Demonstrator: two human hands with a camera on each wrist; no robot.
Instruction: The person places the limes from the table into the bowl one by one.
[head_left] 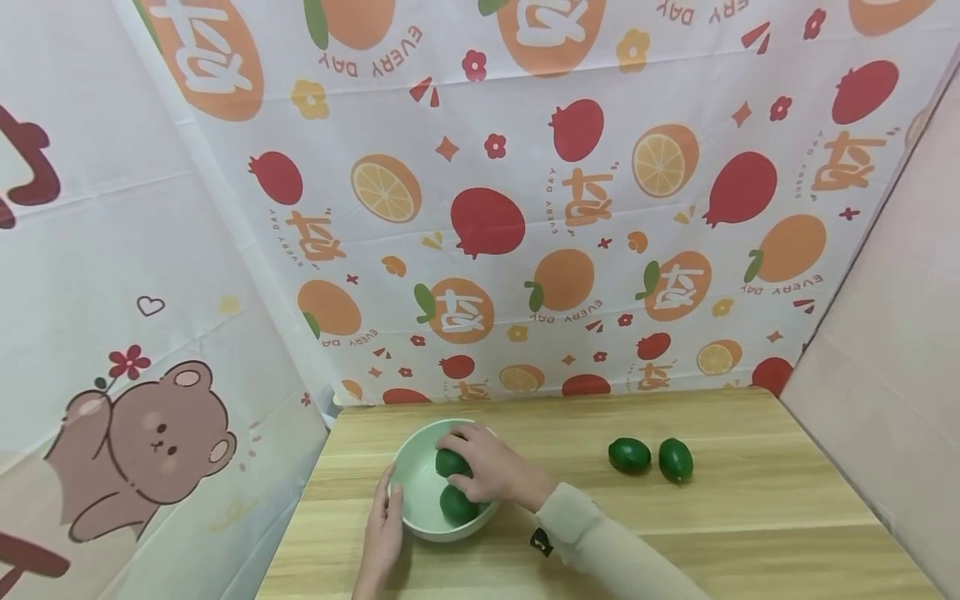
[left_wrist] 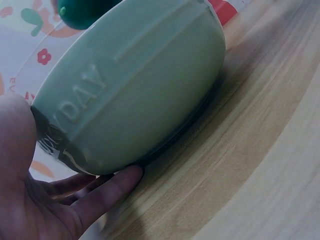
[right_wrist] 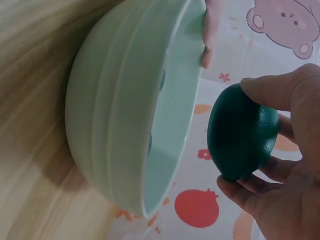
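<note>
A pale green bowl (head_left: 420, 475) stands on the wooden table, ridged on its outside with raised lettering. At its left side, my left hand (head_left: 384, 529) holds it; in the left wrist view the fingers (left_wrist: 107, 197) reach under the curved wall. My right hand (head_left: 487, 467) grips a dark green lime (right_wrist: 240, 132) between thumb and fingertips, above the bowl's rim in the right wrist view. Another lime (head_left: 457, 507) lies inside the bowl, partly covered by the right hand in the head view.
Two more limes, a left one (head_left: 629, 456) and a right one (head_left: 676, 460), lie on the table (head_left: 735, 533) to the right of the bowl. Behind the table hangs a fruit-print cloth (head_left: 510, 275); a bear-print cloth (head_left: 172, 442) hangs at the left.
</note>
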